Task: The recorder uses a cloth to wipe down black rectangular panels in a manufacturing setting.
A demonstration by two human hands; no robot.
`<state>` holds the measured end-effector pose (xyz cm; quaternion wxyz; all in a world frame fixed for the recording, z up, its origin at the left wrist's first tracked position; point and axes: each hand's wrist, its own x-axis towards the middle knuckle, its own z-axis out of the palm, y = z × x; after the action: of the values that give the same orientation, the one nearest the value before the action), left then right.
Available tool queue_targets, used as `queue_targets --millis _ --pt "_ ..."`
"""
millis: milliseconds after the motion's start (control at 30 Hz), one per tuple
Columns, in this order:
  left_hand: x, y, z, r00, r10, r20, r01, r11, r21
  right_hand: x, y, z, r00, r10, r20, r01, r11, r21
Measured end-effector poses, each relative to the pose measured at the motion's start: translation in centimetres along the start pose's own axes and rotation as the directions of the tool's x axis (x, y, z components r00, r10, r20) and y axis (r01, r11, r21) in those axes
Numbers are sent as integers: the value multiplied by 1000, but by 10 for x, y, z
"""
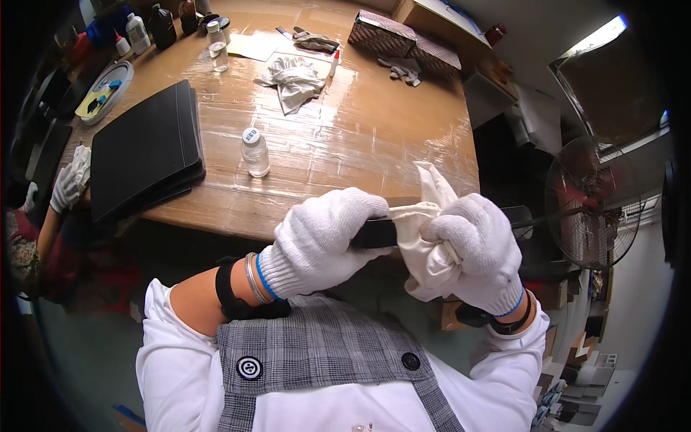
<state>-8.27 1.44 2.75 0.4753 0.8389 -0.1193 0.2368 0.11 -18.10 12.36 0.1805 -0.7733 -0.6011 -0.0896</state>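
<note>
Holding the black piece [376, 233] in front of the table [425, 108]

From my remote seat I'm seeing the table spreading widest, its brown top shining under what is looking like clear film, probably there for shielding it. A fan [594, 201] is standing off to the right. The black stack [144, 155] is lying by the near left edge, presumably for easy reach. Two patterned boxes [385, 32] are sitting at the far right corner, likely leaving the middle open; I'm not making out their insides. At the far left, the tray [124, 70] is holding something yellow and some blue bits, its rim presumably keeping them together. A rag [294, 81] is lying crumpled farther back.

The left hand [317, 234] is closing its fingers on the piece's left end; I'm judging this a steadying grip, leaving the rest free for the cloth [412, 237]. The right hand [479, 248] is bunching that cloth, fingers curling into its folds; whether the piece is passing behind or inside it, I'm not managing to tell.

Smaller still, the near bottle [255, 158] is standing capped, apparently holding clear liquid, and the far bottle [218, 52] is looking much the same. Smallest, a red-capped tube [335, 65] is standing beside the rag, its contents escaping me
</note>
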Motion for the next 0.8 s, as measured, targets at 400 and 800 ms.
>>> queue_targets --millis 400,800 --pt "3 -6 4 994 47 -100 -50 998 -30 -11 -5 -8 897 441 -26 -441 891 -106" --pt "10 -14 -4 993 7 122 10 990 -140 27 -45 42 941 257 -221 -276 960 -55"
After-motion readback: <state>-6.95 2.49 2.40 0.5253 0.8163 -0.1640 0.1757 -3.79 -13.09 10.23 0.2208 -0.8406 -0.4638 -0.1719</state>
